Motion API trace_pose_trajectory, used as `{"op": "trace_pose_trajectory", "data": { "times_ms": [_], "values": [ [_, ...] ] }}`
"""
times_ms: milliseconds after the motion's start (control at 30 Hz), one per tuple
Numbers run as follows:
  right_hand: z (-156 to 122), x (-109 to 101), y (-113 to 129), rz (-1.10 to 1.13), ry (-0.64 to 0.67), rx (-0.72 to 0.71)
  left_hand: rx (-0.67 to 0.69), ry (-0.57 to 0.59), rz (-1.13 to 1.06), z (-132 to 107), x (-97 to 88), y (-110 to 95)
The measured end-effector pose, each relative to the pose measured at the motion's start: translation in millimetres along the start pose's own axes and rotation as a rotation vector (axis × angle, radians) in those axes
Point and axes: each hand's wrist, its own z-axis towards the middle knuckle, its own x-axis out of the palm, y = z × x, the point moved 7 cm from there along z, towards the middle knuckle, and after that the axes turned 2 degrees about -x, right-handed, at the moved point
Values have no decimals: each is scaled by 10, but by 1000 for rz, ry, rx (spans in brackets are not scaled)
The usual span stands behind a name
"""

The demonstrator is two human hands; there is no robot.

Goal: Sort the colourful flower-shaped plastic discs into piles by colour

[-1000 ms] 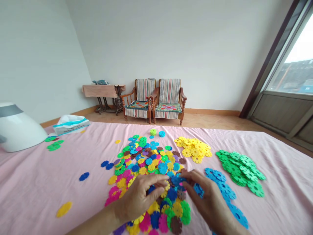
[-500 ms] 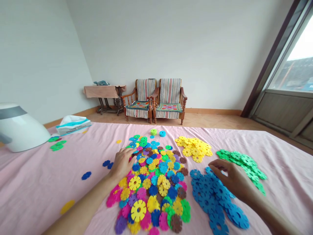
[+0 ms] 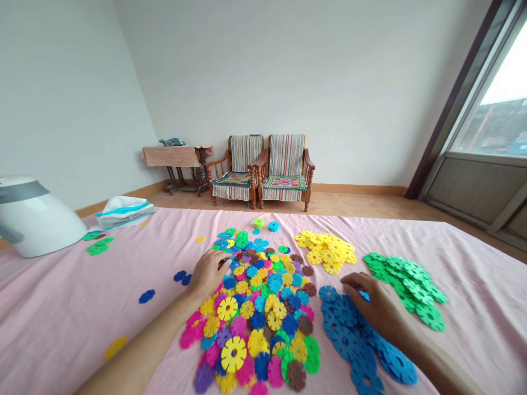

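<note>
Many flat, notched plastic snowflake discs lie in a mixed-colour pile on the pink cloth. At its left edge my left hand is closed, pinching a disc seen nearly edge-on at the fingertips; its colour is hard to make out. Over the top of the blue disc pile hovers my right hand, its fingers loosely curved and apart, with blue showing in the gap. A yellow disc pile lies beyond that hand, and a green disc pile is to its right.
A white kettle and a tissue pack stand at the left. Loose dark blue discs and green discs lie nearby. Two small disc stacks, one lime and one blue, stand at the back. Chairs are beyond.
My right hand has shifted slightly left over the blue pile, uncovering more of the green pile. My left hand stays near the same place, a disc edge now showing at its fingertips.
</note>
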Motion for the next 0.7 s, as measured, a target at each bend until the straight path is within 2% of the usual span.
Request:
{"op": "trace_pose_trajectory", "data": {
  "times_ms": [100,233,367,433,567,700],
  "values": [
    [5,33,-7,-19,1,-16,-51,-7,-116,-15,-48,-41],
    [6,43,-14,-35,-11,-30,-97,103,-263,-44,-5,-158],
    [0,50,-19,-52,-14,-46,-49,116,-192,-56,-15,-246],
    [-1,41,-18,-57,-23,-50,-33,127,-164,-66,-21,-246],
    [-2,8,-7,-61,-48,-45,23,228,-155,-117,31,-237],
    [-3,9,18,-63,-62,-58,22,247,-122,-149,63,-213]
  ]
}}
